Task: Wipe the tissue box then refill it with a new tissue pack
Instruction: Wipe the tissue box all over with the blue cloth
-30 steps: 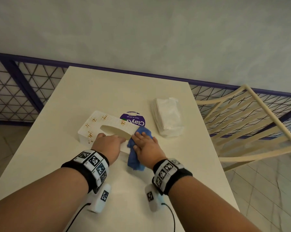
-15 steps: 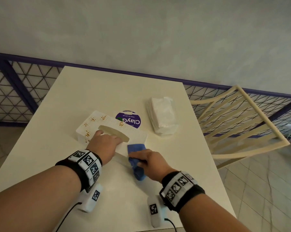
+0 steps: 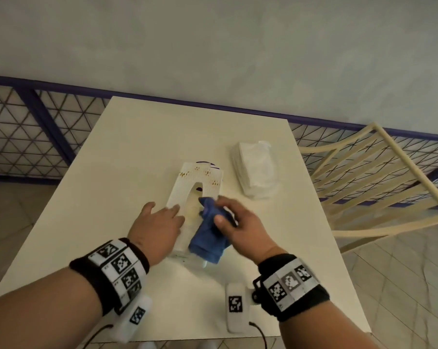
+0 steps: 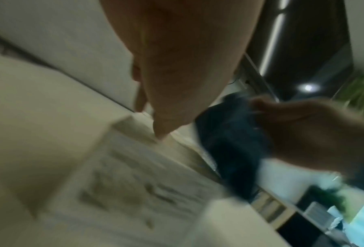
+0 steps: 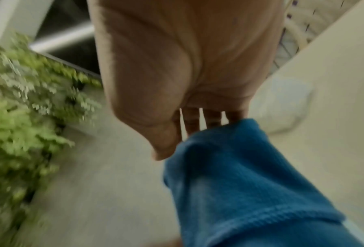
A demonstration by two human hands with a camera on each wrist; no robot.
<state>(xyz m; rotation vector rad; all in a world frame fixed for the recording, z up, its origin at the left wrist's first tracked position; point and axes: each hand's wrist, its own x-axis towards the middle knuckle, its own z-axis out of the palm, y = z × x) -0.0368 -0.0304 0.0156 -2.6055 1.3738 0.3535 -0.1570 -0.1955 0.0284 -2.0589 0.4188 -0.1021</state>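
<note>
On the cream desk [image 3: 127,157] the left hand [image 3: 157,225] lay with straight fingers flat on the near end of the white tissue box [image 3: 200,178], its grip spread; just beside it the right hand [image 3: 240,222] held a blue cloth [image 3: 207,240], its grip pinching the fabric over the box's oval slot; farther off to the right lay the new tissue pack [image 3: 257,170], apart from the box; a cream slatted chair [image 3: 379,177] stood beyond the desk's right edge.
</note>
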